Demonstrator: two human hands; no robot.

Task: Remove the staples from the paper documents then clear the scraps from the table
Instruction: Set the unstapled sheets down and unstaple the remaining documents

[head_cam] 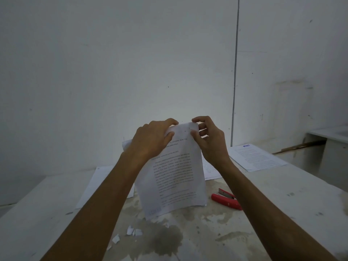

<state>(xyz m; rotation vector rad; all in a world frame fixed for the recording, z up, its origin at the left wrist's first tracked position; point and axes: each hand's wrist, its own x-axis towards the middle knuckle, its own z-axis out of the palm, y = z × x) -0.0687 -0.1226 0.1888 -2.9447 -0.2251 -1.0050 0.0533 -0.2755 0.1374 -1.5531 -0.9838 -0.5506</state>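
Looking down from the head camera, you have both hands raised above the bench [282, 200], holding one printed document [175, 174] upright in front of the white wall [113, 63]. Your left hand [150, 142] grips the top edge of the document, with the fingers curled over the back and the thumb pressed on the front, so that corner is bunched. Your right hand [211, 140] pinches the top right corner between thumb and forefinger, the other fingers curled loosely behind the sheet. The paper at that corner looks torn and crumpled; the staple itself is too small to make out. The lower edge of the document hangs just above the bench.

A red stapler [226, 199] lies on the bench, opened out, just left of your right forearm. Small white paper scraps [131, 232] lie near the front of the stained bench, between your forearms. Another printed sheet with a blue heading [258, 157] lies flat at the far right of the bench, more sheets [210, 170] lie behind the held document, and a blank-looking sheet [94, 185] lies at the left under your left forearm. A low white ledge [329, 134] stands against the wall at far right.
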